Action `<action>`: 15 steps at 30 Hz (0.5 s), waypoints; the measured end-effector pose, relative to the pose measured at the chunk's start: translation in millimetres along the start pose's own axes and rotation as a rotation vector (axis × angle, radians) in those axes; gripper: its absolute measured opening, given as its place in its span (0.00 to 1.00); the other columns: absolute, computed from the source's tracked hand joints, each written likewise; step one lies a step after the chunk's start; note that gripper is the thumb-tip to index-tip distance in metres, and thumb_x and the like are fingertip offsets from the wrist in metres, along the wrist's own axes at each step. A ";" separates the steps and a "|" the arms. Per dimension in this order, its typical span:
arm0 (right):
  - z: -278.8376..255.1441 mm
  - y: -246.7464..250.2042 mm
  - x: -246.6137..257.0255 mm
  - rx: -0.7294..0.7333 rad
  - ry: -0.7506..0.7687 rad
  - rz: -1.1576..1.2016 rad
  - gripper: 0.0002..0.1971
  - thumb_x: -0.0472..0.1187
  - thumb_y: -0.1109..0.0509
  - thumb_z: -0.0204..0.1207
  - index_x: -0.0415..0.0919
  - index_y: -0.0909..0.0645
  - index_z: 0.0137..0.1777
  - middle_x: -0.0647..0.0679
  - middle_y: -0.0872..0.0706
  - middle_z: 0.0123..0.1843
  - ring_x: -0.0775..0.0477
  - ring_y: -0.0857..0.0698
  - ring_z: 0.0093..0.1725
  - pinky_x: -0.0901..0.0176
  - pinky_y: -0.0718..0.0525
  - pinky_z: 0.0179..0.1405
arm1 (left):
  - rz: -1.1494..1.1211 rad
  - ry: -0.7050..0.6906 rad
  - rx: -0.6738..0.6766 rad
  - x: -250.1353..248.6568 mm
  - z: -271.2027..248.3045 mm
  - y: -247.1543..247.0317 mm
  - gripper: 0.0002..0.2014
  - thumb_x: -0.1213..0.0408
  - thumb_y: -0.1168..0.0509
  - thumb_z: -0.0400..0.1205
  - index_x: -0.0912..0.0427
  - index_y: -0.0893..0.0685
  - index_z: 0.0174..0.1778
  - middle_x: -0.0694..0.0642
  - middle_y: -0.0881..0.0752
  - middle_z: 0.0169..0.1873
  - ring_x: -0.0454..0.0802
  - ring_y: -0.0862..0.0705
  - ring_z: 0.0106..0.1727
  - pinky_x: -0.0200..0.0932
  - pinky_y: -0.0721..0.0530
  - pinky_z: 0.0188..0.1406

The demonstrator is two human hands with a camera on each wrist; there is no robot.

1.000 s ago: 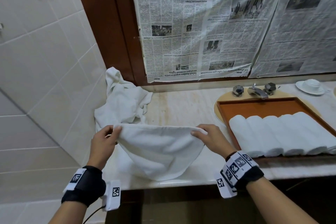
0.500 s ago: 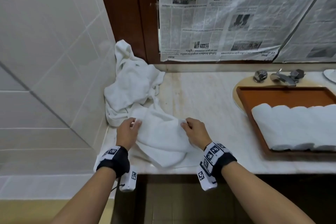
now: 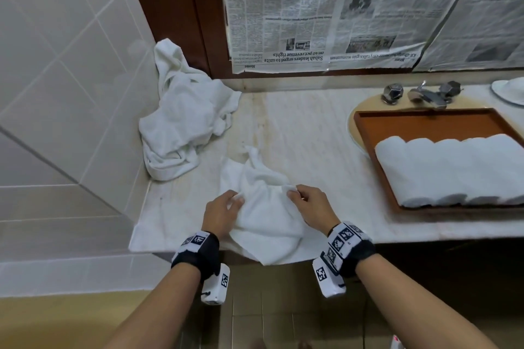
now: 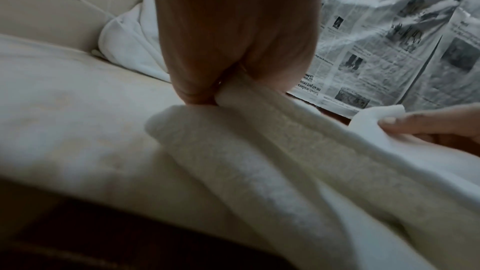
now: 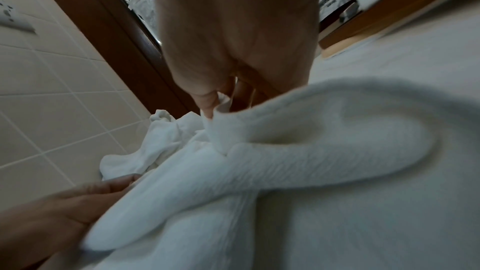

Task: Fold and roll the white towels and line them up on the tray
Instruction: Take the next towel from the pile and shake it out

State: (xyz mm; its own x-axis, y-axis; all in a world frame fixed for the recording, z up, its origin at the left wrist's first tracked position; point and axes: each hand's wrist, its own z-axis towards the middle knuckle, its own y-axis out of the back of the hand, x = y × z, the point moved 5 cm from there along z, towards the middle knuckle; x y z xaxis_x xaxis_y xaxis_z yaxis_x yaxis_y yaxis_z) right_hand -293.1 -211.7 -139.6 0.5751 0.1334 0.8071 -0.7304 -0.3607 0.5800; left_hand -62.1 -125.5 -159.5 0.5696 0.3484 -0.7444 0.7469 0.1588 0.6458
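Observation:
A crumpled white towel [image 3: 263, 215] lies at the counter's front edge, part of it hanging over. My left hand [image 3: 224, 212] pinches its left edge, and the left wrist view shows my left hand [image 4: 207, 93] gripping a fold of the towel [image 4: 259, 161]. My right hand [image 3: 309, 201] pinches the right corner; in the right wrist view the thumb and fingers of my right hand [image 5: 215, 102] hold the towel [image 5: 285, 161]. The brown tray [image 3: 425, 125] at the right holds several rolled white towels [image 3: 453, 167] in a row.
A heap of loose white towels [image 3: 184, 122] sits in the back left corner against the tiled wall [image 3: 56, 65]. A faucet [image 3: 425, 93] stands behind the tray and a white dish [image 3: 510, 88] at far right. Newspaper [image 3: 340, 8] covers the mirror. Marble counter [image 3: 297, 127] lies bare between heap and tray.
The towel, held up spread between both hands a second ago, now lies bunched on the counter. My hands have come closer together and nearer the front edge.

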 end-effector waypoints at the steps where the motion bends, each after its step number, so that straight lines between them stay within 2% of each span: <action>1: -10.6 6.4 -8.5 -0.005 -0.014 0.013 0.22 0.44 0.33 0.84 0.49 0.34 0.28 0.56 0.31 0.25 0.56 0.32 0.28 0.63 0.35 0.30 | -0.021 -0.004 0.005 -4.2 -7.4 -7.9 0.08 0.53 0.36 0.87 0.53 0.16 0.49 0.49 0.12 0.42 0.52 0.17 0.47 0.39 0.29 0.41; 3: -31.2 18.0 -26.7 -0.009 -0.036 0.039 0.21 0.45 0.33 0.83 0.47 0.34 0.29 0.56 0.31 0.26 0.55 0.32 0.29 0.58 0.34 0.33 | -0.067 -0.003 0.016 -12.8 -25.5 -23.0 0.09 0.52 0.36 0.87 0.51 0.16 0.48 0.48 0.12 0.42 0.48 0.17 0.46 0.33 0.28 0.40; 5: -49.9 28.7 -39.1 -0.002 -0.061 0.047 0.20 0.46 0.34 0.83 0.45 0.34 0.30 0.54 0.30 0.26 0.54 0.32 0.30 0.57 0.34 0.33 | -0.100 0.013 0.025 -20.4 -43.9 -35.4 0.09 0.52 0.37 0.87 0.52 0.17 0.46 0.48 0.13 0.40 0.44 0.18 0.44 0.31 0.28 0.39; 9: -89.4 43.5 -55.1 0.055 -0.084 0.034 0.19 0.43 0.35 0.84 0.42 0.33 0.32 0.51 0.29 0.27 0.52 0.31 0.30 0.55 0.34 0.33 | -0.120 0.027 0.052 -26.3 -79.9 -51.9 0.11 0.52 0.38 0.88 0.54 0.17 0.45 0.53 0.13 0.38 0.49 0.17 0.41 0.38 0.25 0.39; 12: -114.6 50.8 -66.3 0.101 -0.087 0.028 0.18 0.43 0.35 0.84 0.42 0.33 0.32 0.50 0.30 0.28 0.53 0.32 0.29 0.56 0.35 0.33 | -0.124 0.033 0.136 -22.1 -105.4 -62.6 0.13 0.49 0.38 0.87 0.54 0.17 0.46 0.57 0.12 0.37 0.51 0.17 0.38 0.44 0.22 0.39; 15: -131.7 54.2 -78.6 0.144 -0.062 0.065 0.18 0.45 0.35 0.83 0.33 0.27 0.36 0.39 0.25 0.31 0.53 0.28 0.32 0.54 0.31 0.36 | -0.140 0.034 0.136 -20.4 -123.7 -66.3 0.12 0.48 0.37 0.86 0.52 0.18 0.46 0.60 0.14 0.37 0.50 0.20 0.34 0.55 0.17 0.38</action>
State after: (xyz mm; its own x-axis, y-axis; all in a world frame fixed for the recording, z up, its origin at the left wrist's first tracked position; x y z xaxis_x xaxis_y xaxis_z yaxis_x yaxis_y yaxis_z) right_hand -426.4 -120.2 -157.2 0.5531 0.0493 0.8317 -0.7091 -0.4962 0.5010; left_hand -165.7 -28.9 -166.2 0.4466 0.3633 -0.8177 0.8587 0.0827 0.5057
